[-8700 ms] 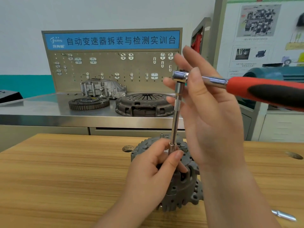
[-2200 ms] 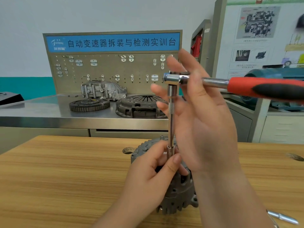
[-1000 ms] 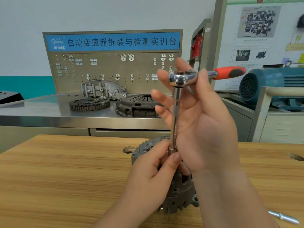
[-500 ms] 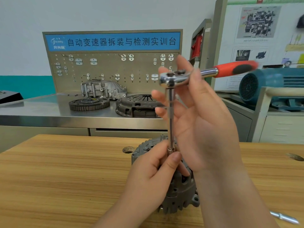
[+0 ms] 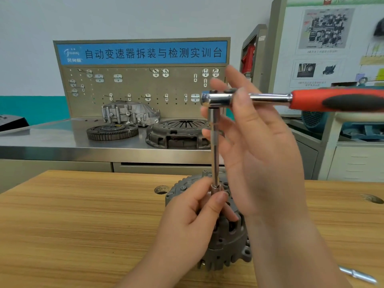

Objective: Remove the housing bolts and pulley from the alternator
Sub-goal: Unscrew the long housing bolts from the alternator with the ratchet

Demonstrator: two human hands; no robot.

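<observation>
One alternator (image 5: 226, 246), perhaps against left hand (image 5: 187, 221)

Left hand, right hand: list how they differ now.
The left hand is low on the alternator, pinching the socket under the extension; the right hand is high, holding the ratchet head between thumb and fingers. The left hand's fingers curl; the right hand's are spread, nearly straight. Both grip one tool.
</observation>
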